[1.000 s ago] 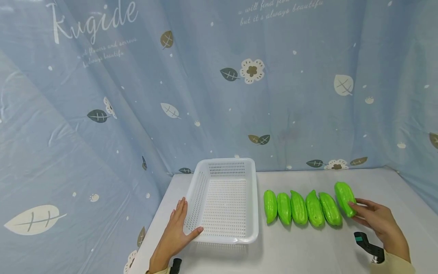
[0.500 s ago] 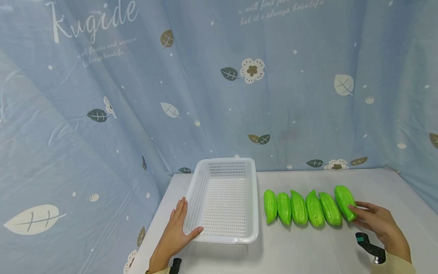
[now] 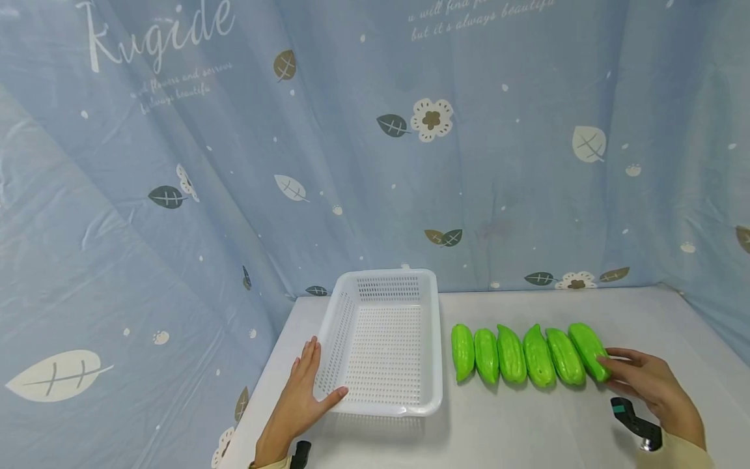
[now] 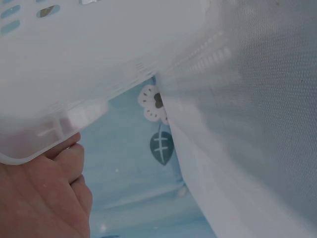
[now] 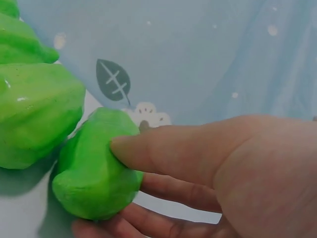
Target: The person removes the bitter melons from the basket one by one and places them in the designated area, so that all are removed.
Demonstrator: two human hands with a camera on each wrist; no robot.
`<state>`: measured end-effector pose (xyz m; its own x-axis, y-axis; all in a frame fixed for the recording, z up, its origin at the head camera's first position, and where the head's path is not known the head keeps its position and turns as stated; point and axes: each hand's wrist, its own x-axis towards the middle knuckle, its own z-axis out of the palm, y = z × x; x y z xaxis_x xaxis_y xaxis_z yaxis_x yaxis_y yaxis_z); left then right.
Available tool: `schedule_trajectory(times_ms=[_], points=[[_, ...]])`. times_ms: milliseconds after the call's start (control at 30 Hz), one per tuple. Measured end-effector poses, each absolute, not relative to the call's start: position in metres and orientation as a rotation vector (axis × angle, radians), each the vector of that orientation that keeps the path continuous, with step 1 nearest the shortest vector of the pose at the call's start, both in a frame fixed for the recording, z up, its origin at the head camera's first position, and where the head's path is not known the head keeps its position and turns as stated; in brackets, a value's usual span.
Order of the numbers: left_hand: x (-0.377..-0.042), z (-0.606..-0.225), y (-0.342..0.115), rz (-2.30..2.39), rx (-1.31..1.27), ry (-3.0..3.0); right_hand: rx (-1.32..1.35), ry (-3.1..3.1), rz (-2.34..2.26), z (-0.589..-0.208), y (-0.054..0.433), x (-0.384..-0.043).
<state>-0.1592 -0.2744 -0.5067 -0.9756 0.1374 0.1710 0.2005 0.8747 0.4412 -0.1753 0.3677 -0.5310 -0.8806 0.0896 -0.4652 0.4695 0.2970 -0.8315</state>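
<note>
My right hand [image 3: 650, 381] pinches the rightmost green bitter melon [image 3: 588, 350] between thumb and fingers near its front end. In the right wrist view, the thumb presses on top of this bitter melon [image 5: 96, 168] and the fingers reach along its far side and below. It lies slanted beside the neighbouring bitter melon [image 3: 565, 357], at the end of a row. At the left, my left hand [image 3: 299, 397] rests with spread fingers against the front left corner of a white plastic basket [image 3: 435, 365]. The basket holds nothing. In the left wrist view, the fingers [image 4: 69, 161] lie at its rim.
Several more bitter melons [image 3: 512, 355] lie side by side between the basket and the right hand. All stand on a white-covered table [image 3: 498, 433]. A blue patterned curtain [image 3: 351, 163] hangs behind and to the left. A black camera mount [image 3: 633, 422] sits on the right wrist.
The right hand has brought the rightmost bitter melon down and toward me, and it now lies in line with the row. The left hand and the basket have stayed in place.
</note>
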Motion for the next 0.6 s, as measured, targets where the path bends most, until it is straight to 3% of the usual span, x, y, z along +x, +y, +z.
schedule_trajectory(times_ms=[600], points=[[-0.1569,-0.5088,-0.2751,-0.715,-0.283,-2.877,0.415,2.243,-1.537,-0.5351,0.3747,-0.1698]])
